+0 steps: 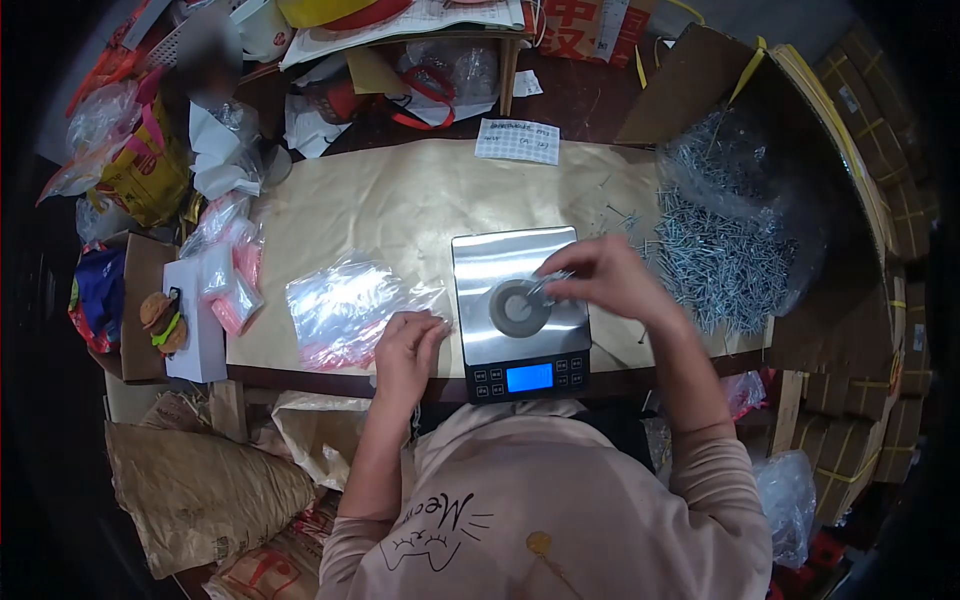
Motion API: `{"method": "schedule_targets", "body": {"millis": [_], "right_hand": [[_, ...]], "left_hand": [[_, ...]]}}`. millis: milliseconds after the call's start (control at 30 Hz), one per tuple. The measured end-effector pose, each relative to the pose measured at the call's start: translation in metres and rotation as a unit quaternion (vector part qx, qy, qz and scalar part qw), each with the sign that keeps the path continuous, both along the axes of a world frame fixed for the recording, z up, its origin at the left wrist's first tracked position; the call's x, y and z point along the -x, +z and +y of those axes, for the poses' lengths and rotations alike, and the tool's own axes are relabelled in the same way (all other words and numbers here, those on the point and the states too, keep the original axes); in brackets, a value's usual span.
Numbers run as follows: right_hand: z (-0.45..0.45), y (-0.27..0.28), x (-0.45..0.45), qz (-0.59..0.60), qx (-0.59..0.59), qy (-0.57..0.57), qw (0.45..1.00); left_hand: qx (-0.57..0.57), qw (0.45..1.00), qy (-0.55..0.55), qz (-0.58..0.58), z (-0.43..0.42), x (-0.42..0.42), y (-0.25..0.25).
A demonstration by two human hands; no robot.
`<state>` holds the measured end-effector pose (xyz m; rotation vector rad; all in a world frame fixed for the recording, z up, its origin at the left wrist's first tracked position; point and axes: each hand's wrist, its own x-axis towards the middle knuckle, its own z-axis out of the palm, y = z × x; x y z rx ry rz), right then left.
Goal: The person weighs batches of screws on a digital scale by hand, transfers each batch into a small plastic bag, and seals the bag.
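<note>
My right hand (pixel 602 279) is over the right side of a digital scale (pixel 470 270), its fingertips pinching a few thin silver screws (pixel 550 281). Under those fingertips a small round grey dish (pixel 507 321) rests on the steel plate, with something small and light in its middle. The blue display is lit, but its digits are too small to read. My left hand (pixel 408 345) is closed with curled fingers, left of the scale. It lies at the right edge of a stack of clear zip bags (pixel 345 300); whether it grips one is hidden.
A large heap of silver screws (pixel 725 265) spills from a cardboard box (pixel 840 150) at the right, partly under clear plastic. Several stray screws (pixel 622 215) lie nearby. A handwritten card (pixel 517 141) sits at the back. Bundled bags (pixel 230 275) and a white box (pixel 195 335) stand left.
</note>
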<state>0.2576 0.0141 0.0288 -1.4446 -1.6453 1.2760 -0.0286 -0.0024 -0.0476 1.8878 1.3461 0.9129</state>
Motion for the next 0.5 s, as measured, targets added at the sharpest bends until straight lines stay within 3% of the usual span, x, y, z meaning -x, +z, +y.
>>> {"method": "schedule_targets", "body": {"millis": [67,167,267,367,500], "right_hand": [[0.000,-0.004,0.021,-0.062,-0.065,0.079,0.993],[0.000,-0.006,0.026,-0.069,-0.103,0.073,0.990],[0.000,0.011,0.024,-0.057,-0.034,-0.002,0.998],[0.000,0.009,0.019,-0.062,-0.075,-0.011,0.995],[0.001,-0.002,0.009,-0.146,-0.079,-0.032,0.986]], "left_hand": [[-0.044,0.999,-0.002,-0.001,0.001,0.000,0.010],[-0.041,0.999,0.009,-0.001,-0.001,0.003,0.023],[-0.038,0.999,0.009,0.003,-0.004,0.000,0.038],[-0.053,0.999,0.006,-0.007,-0.007,-0.008,0.045],[-0.042,0.998,-0.012,-0.041,-0.014,-0.010,0.060]]}}
